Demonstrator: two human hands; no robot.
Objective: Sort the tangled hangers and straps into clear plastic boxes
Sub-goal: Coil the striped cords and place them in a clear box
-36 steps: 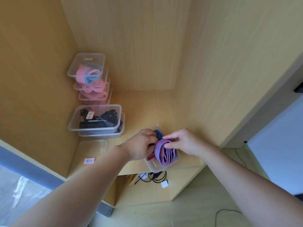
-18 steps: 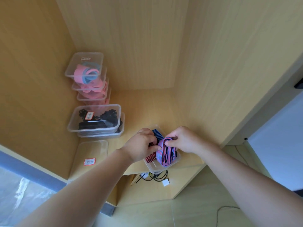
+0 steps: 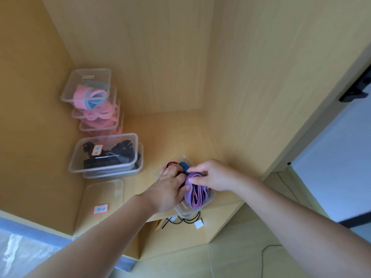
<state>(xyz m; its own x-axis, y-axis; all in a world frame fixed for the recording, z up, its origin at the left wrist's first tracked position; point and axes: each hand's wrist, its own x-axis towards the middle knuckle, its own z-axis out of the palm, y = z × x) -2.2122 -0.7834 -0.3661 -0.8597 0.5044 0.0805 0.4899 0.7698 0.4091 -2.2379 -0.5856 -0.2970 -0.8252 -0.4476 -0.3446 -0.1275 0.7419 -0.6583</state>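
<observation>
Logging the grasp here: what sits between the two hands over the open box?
In the head view, a looped purple-and-pink striped strap lies between the left hand and the right hand, inside the clear box.

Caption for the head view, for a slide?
Left hand and right hand hold striped straps in a clear box on a shelf.

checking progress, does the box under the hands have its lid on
No, the clear box is open on top, and the right hand pinches the striped straps lying inside it.

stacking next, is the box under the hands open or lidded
Open: no lid on the clear box; the striped straps bulge uncovered from it.
</observation>
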